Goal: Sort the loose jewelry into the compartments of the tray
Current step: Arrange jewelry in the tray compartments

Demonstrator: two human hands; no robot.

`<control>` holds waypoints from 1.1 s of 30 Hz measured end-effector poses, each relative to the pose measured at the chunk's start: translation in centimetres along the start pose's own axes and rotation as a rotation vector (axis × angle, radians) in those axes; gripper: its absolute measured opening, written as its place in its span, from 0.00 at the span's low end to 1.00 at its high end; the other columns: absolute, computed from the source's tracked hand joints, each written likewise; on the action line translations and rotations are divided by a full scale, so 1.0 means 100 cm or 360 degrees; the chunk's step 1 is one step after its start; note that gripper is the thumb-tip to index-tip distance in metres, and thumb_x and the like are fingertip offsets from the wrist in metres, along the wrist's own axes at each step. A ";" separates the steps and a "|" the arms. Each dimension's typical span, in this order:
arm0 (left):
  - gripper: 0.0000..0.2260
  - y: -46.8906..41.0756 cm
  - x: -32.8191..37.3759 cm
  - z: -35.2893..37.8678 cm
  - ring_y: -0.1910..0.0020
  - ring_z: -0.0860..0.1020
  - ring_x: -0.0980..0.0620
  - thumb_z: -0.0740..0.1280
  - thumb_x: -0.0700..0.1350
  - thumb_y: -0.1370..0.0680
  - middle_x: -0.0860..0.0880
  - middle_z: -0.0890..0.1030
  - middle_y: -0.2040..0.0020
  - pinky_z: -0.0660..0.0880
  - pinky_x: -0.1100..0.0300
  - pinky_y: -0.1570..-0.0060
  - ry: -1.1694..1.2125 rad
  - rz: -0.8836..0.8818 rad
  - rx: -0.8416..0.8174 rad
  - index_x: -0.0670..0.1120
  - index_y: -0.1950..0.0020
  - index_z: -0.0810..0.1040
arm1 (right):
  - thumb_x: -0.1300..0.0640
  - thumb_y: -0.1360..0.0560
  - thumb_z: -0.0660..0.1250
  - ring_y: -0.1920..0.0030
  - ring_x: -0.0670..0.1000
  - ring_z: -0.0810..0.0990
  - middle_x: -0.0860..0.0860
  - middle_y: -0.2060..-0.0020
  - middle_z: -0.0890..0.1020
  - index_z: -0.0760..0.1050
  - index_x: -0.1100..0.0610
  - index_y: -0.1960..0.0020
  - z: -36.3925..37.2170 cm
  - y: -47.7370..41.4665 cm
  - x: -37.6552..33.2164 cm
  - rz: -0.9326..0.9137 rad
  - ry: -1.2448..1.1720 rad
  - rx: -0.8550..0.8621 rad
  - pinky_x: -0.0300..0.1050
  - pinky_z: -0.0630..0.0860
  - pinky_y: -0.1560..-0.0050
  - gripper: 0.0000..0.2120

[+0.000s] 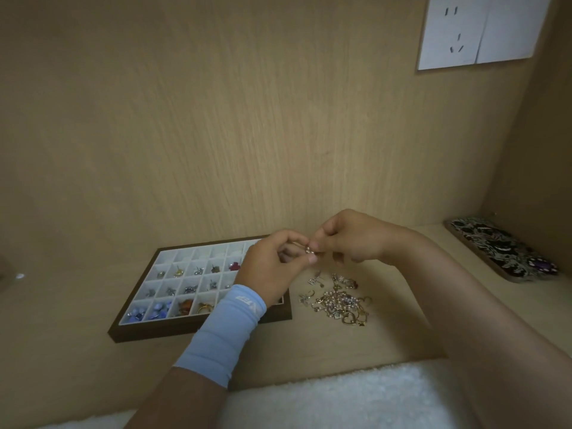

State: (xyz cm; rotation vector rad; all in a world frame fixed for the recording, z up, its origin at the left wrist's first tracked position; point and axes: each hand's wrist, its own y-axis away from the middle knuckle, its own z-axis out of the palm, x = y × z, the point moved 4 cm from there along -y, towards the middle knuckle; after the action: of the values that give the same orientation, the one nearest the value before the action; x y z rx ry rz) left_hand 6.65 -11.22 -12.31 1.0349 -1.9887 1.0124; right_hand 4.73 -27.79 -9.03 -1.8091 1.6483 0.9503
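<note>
A dark-framed tray (136, 331) with white compartments lies on the wooden surface at the left; several cells hold earrings, blue beads and an orange piece. A pile of loose gold and pearl jewelry (339, 300) lies just right of the tray. Above the gap between them, my left hand (272, 267) and my right hand (349, 239) meet fingertip to fingertip. Both pinch one small gold earring (309, 249) between them. My left wrist wears a light blue sleeve band. The tray's right part is hidden behind my left hand.
A patterned black-and-white case (501, 249) lies at the far right against the side wall. A white wall socket (483, 29) sits high on the back panel. White fluffy fabric (340, 400) covers the near edge. A small pale object (20, 276) lies at the far left.
</note>
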 end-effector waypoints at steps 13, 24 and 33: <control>0.06 0.011 0.015 -0.056 0.61 0.82 0.56 0.72 0.40 0.25 0.49 0.85 0.59 0.78 0.63 0.55 0.0267 -0.0082 0.0236 0.50 0.50 0.82 | 0.55 0.23 0.72 0.72 0.46 0.72 0.51 0.60 0.84 0.84 0.56 0.49 0.033 -0.003 -0.031 -0.0122 -0.0746 0.0172 0.36 0.64 0.74 0.06; 0.09 0.025 -0.034 -0.152 0.47 0.78 0.60 0.65 0.44 0.20 0.58 0.82 0.48 0.73 0.62 0.43 -0.0338 -0.0093 0.0160 0.54 0.43 0.80 | 0.58 0.22 0.71 0.73 0.46 0.74 0.48 0.70 0.81 0.83 0.55 0.56 0.082 -0.030 -0.086 -0.0216 -0.0581 0.0326 0.36 0.68 0.75 0.05; 0.12 0.036 -0.104 -0.186 0.39 0.69 0.51 0.64 0.43 0.23 0.55 0.78 0.43 0.65 0.60 0.39 -0.0881 -0.0193 0.0261 0.55 0.44 0.81 | 0.56 0.21 0.69 0.56 0.38 0.81 0.42 0.58 0.84 0.84 0.52 0.54 0.136 -0.093 -0.126 -0.0433 0.0188 0.0137 0.38 0.75 0.51 0.05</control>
State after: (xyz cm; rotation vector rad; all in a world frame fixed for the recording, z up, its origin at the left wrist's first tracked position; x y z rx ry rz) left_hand 12.08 9.75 -13.16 1.6461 -2.2578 0.8983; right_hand 11.54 -8.21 -8.50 -1.9992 1.4377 0.6554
